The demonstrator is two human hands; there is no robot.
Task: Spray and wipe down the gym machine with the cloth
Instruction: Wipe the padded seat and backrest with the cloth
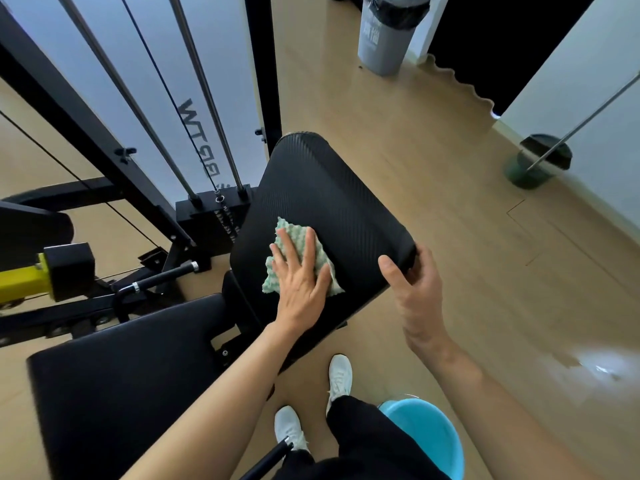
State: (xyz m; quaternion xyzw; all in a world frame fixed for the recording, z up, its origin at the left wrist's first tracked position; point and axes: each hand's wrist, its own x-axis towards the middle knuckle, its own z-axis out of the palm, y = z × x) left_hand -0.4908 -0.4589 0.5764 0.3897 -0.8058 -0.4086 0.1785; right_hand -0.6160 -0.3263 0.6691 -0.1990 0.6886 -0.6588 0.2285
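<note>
Left grip [300, 275] flat on cloth [304, 247]; right grip [414, 278] clasps pad [332, 195] edge.

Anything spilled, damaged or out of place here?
Nothing clearly wrong. The left hand presses the cloth flat on the intact black pad. A shiny patch on the floor could be wetness or glare.

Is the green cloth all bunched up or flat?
Mostly flat. The cloth lies spread on the black pad, pressed under the left hand's open palm.

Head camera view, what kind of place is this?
Probably a small gym room: a cable machine with a weight stack and guide rods, plus a black padded seat being wiped.
</note>
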